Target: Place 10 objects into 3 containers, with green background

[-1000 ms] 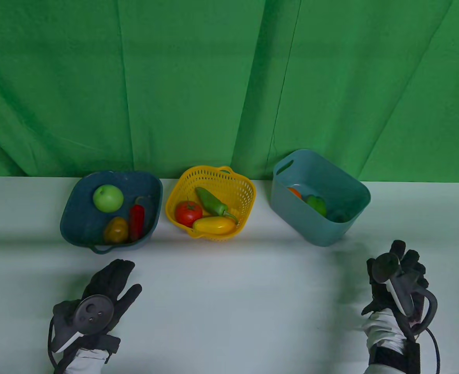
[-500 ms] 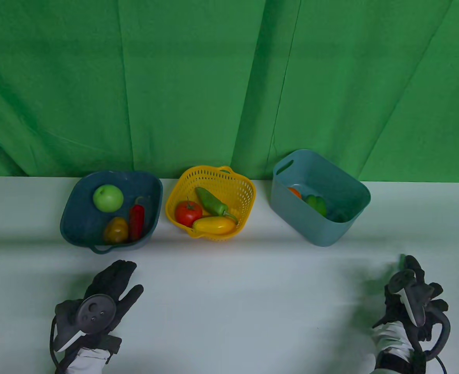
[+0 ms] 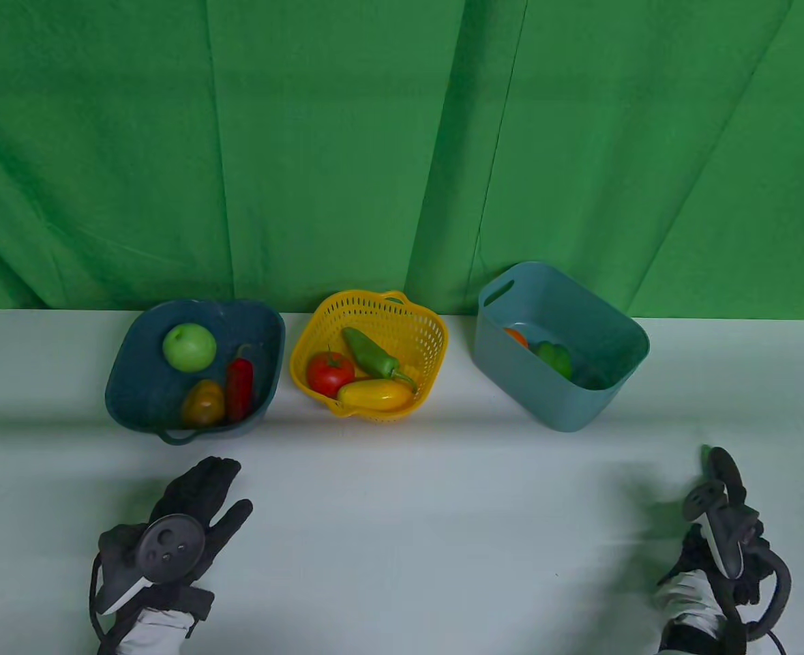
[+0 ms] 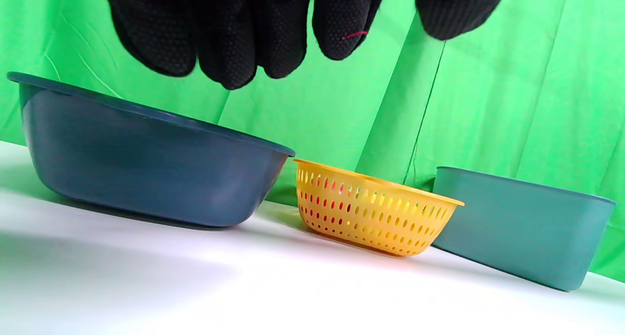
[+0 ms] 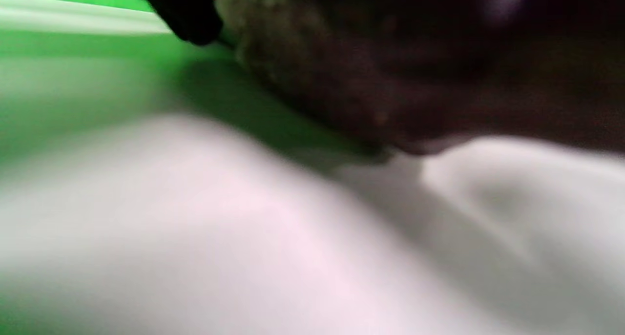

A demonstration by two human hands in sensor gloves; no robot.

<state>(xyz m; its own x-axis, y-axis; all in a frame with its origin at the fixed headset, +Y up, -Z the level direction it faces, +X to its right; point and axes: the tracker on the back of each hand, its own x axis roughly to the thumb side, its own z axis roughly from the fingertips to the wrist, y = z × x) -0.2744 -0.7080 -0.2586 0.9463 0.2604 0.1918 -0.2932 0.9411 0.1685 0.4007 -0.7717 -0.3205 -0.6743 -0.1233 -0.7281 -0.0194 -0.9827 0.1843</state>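
Three containers stand in a row at the back of the white table. The dark blue bowl [image 3: 136, 389] holds a green apple [image 3: 189, 346], a red chili [image 3: 240, 387] and a brownish-yellow fruit [image 3: 203, 402]. The yellow basket [image 3: 436, 341] holds a tomato [image 3: 330, 370], a green pepper [image 3: 369, 353] and a yellow fruit [image 3: 374, 394]. The teal tub [image 3: 565, 402] holds an orange piece [image 3: 516, 337] and a green piece [image 3: 554, 358]. My left hand [image 3: 211, 488] lies flat and empty in front of the bowl. My right hand [image 3: 729, 539] is turned on its side at the near right, fingers hidden.
In the left wrist view my fingers [image 4: 234, 27] hang above the bowl [image 4: 146, 169], basket [image 4: 371, 218] and tub [image 4: 517, 227]. The right wrist view is blurred, close to the table top [image 5: 244, 227]. A green curtain [image 3: 374, 136] hangs behind the table.
My right hand has drawn back from in front of the tub toward the near right and turned onto its side. My left hand has barely moved.
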